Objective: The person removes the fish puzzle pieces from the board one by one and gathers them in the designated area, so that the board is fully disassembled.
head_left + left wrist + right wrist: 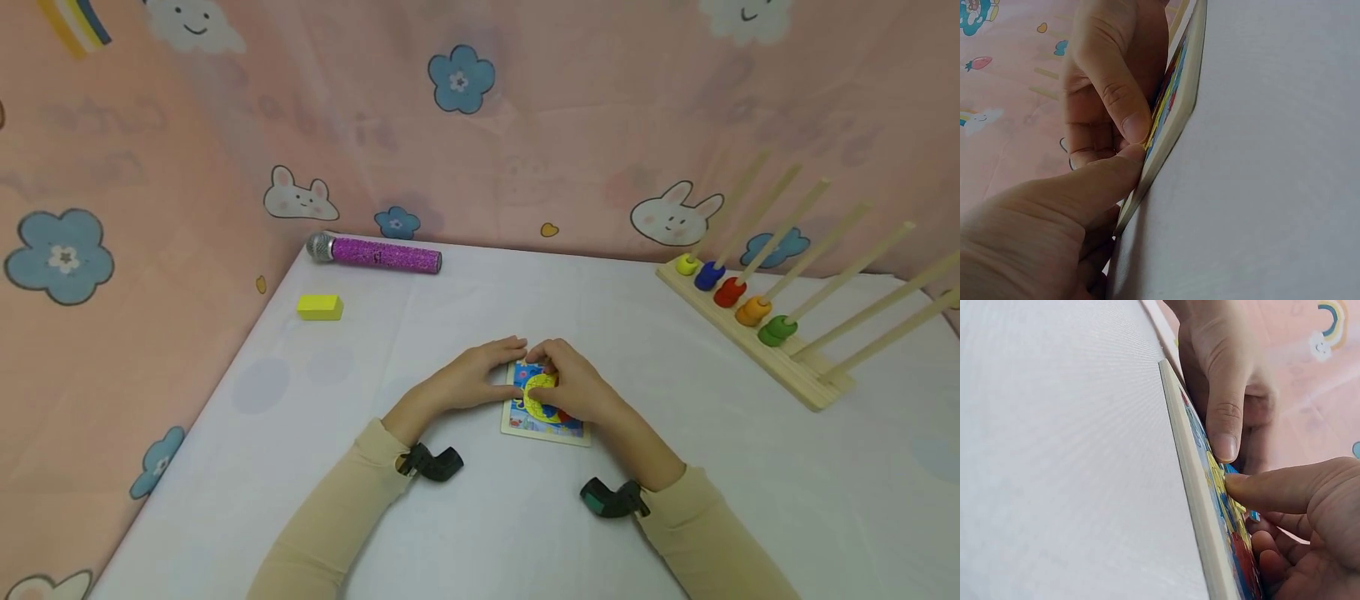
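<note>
A small wooden jigsaw puzzle (543, 429) with a blue, yellow and red picture lies flat in the middle of the table in the head view. My left hand (472, 377) lies along its left side, fingers stretched toward the far corner, and the thumb (1125, 159) presses on the picture near the edge. Over the puzzle's right part, my right hand (579, 385) has curled fingers. Between its thumb (1272, 486) and fingers it pinches a small puzzle piece (1254, 515), mostly hidden, with a blue bit showing. Both thumb tips are close together.
A yellow block (319, 307) sits at the left, below a purple glitter microphone (386, 256). At the right stands a wooden peg rack (795, 367) with coloured beads and tall slanting pegs. A pink patterned cloth (510, 167) hangs behind the white table (480, 533).
</note>
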A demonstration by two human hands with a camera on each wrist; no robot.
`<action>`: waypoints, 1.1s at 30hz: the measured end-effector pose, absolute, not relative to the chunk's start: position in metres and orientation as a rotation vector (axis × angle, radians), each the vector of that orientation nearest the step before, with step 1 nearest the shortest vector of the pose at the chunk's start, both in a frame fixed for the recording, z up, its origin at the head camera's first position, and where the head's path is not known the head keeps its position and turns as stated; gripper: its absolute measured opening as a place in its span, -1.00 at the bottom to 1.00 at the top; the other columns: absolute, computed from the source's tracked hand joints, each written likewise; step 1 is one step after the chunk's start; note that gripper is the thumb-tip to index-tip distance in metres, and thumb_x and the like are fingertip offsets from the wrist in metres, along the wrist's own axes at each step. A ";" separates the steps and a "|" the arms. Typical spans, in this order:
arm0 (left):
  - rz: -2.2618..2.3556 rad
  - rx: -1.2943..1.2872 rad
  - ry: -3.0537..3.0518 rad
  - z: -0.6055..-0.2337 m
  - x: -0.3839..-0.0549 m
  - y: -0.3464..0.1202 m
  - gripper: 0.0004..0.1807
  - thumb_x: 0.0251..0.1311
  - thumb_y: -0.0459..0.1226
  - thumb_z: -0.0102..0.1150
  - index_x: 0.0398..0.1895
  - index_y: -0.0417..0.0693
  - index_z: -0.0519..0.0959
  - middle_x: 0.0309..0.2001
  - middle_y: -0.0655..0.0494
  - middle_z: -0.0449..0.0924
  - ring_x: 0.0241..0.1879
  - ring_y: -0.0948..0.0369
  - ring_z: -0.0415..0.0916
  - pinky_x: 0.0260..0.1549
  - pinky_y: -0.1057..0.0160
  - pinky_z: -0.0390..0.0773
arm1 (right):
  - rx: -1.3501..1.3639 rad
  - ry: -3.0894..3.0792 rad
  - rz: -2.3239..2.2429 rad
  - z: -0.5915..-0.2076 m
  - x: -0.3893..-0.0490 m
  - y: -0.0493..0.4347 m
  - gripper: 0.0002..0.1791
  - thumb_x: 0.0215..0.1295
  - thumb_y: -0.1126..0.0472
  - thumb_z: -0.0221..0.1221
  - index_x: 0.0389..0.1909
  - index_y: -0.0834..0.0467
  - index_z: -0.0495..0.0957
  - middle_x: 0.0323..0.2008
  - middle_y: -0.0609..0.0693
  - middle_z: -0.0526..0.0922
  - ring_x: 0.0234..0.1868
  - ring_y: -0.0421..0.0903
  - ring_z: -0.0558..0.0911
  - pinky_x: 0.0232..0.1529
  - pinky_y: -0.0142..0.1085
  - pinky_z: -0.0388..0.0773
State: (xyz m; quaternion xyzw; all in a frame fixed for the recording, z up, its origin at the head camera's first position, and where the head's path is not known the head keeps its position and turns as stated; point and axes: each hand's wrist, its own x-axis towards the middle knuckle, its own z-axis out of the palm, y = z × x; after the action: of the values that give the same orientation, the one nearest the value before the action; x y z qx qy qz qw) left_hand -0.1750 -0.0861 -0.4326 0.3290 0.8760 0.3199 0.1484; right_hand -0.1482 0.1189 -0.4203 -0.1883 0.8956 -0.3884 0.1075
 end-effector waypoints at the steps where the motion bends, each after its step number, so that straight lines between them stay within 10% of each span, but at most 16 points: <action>1: 0.920 0.946 2.520 -0.433 -0.175 -0.086 -0.30 0.18 -0.05 0.24 0.36 -0.09 0.31 0.45 0.12 0.13 0.46 0.18 0.01 0.41 0.17 0.12 | -0.550 2.641 -1.155 -0.420 -0.148 0.119 -0.56 0.10 0.33 0.30 0.01 0.23 0.42 -0.03 0.12 0.45 -0.13 -0.04 0.43 -0.04 -0.19 0.51; 33: 0.900 0.920 2.521 -0.433 -0.175 -0.083 -0.29 0.19 -0.01 0.22 0.37 -0.07 0.30 0.45 0.17 0.13 0.46 0.19 0.00 0.41 0.13 0.12 | -0.397 2.704 -1.065 -0.408 -0.155 0.149 -0.65 0.24 0.27 0.21 0.06 0.20 0.52 -0.03 0.12 0.51 -0.07 0.01 0.49 0.06 -0.09 0.56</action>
State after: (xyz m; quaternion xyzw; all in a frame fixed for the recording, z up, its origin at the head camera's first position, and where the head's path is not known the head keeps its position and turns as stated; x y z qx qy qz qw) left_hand -0.1748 -0.0832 -0.4331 0.3209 0.8799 0.3142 0.1549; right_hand -0.1546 0.1486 -0.4081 -0.1346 0.9169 -0.3611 0.1038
